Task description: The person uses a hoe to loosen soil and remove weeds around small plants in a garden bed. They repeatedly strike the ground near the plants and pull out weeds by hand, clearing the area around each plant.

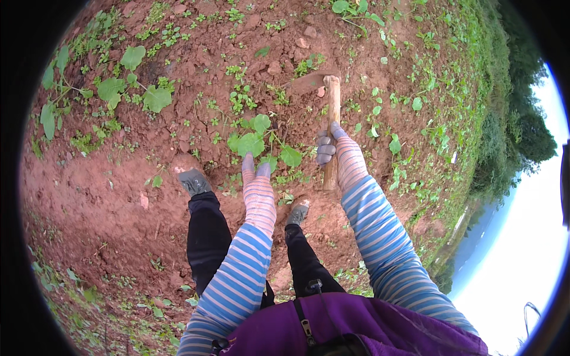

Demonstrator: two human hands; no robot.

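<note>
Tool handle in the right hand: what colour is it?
The handle is light tan; the head view shows it best.

Most of the left hand (256,168) is hidden from above, and whether its fingertips pinch the leafy plant (250,144) just ahead of them cannot be told; the plant's lower stem is covered by its leaves. The right hand (326,147) hides the stretch of wooden handle (333,101) inside its grip. Ahead of that hand, the blade (306,83) perhaps sinks into the similarly coloured soil; its outline blurs there. Well right of it, a pale scrap (454,157) is too small to identify, and a dark object (565,184) is cut off.
</note>
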